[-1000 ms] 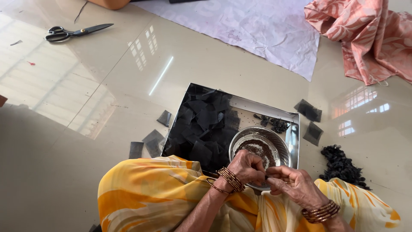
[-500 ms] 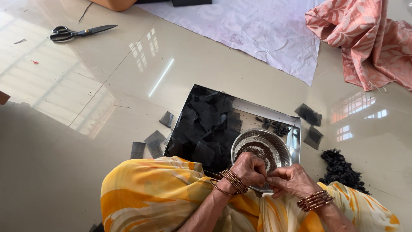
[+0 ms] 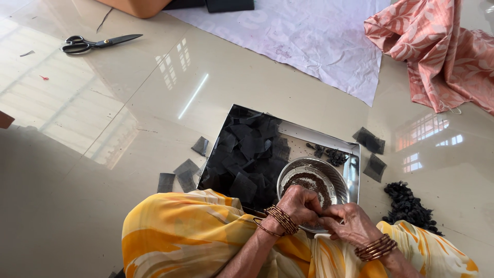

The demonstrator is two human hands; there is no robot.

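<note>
My left hand (image 3: 302, 204) and my right hand (image 3: 351, 224) meet fingertip to fingertip over the near rim of a round steel bowl (image 3: 337, 177) of small dark seeds. Both pinch something small between them; what it is stays hidden by the fingers. The bowl stands in a rectangular steel tray (image 3: 329, 139) piled with several black fabric squares (image 3: 247, 154). Bangles circle both wrists. Yellow patterned cloth (image 3: 180, 231) covers my lap below.
Loose black squares (image 3: 182, 172) lie on the glossy floor left of the tray, two more (image 3: 371, 153) to its right. A heap of small dark bundles (image 3: 409, 206) sits at right. Farther off lie scissors (image 3: 98, 43), a white sheet (image 3: 309, 36) and pink patterned cloth (image 3: 442, 51).
The view has shifted slightly. My hands stay pressed together over the bowl, the fingers working with only small motions.
</note>
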